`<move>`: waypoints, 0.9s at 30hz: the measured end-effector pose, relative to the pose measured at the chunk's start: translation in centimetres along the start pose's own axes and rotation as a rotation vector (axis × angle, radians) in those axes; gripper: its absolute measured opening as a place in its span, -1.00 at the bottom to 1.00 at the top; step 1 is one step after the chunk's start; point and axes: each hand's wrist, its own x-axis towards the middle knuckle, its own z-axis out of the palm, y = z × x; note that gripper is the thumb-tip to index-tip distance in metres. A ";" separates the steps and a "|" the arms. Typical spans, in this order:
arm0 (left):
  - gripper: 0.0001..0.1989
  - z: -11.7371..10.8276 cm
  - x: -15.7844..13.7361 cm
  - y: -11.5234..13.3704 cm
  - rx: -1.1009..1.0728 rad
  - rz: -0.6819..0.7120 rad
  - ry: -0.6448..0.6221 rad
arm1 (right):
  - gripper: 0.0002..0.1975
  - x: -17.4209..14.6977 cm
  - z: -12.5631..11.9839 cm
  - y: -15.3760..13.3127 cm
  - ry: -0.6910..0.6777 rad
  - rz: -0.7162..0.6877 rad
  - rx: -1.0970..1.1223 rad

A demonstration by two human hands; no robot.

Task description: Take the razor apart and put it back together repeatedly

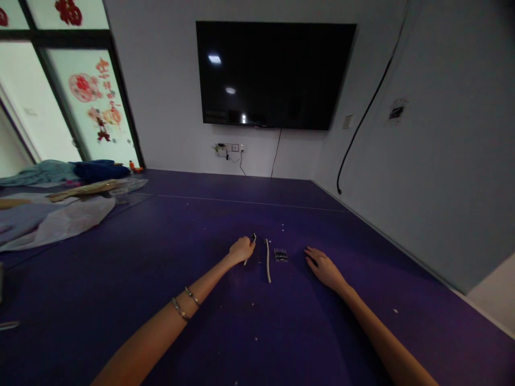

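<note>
My left hand (240, 250) is closed around a slim object (254, 236) with a small dark, shiny tip. A pale end of it shows below my fingers, and the middle is hidden in my grip. Just to its right a short white cable-like strip (268, 261) lies lengthwise on the purple surface. Beside that strip is a small, clear and dark rectangular piece (280, 254), too small to identify. My right hand (325, 269) rests palm down on the surface, fingers stretched out, holding nothing. It is apart from the rectangular piece.
White bits (282, 227) dot the purple surface (193, 343). Plastic sheeting (64, 222) and folded cloths (100, 170) lie at the far left. A television (277, 75) hangs on the back wall above sockets (235, 147). A black cable (368, 104) dangles along the right wall.
</note>
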 end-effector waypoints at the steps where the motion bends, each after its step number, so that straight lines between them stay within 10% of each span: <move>1: -0.79 -0.5 0.3 -0.1 -0.069 -0.023 -0.034 | -0.59 0.0 0.0 0.0 0.006 0.000 0.005; 12: -0.75 -5.8 2.4 -1.6 -0.808 -0.281 -0.346 | -0.59 0.0 0.3 0.3 0.002 0.014 0.038; 27: -0.56 -4.9 4.5 -3.5 -0.854 -0.499 -0.366 | -0.59 0.1 0.5 0.7 -0.002 0.011 0.044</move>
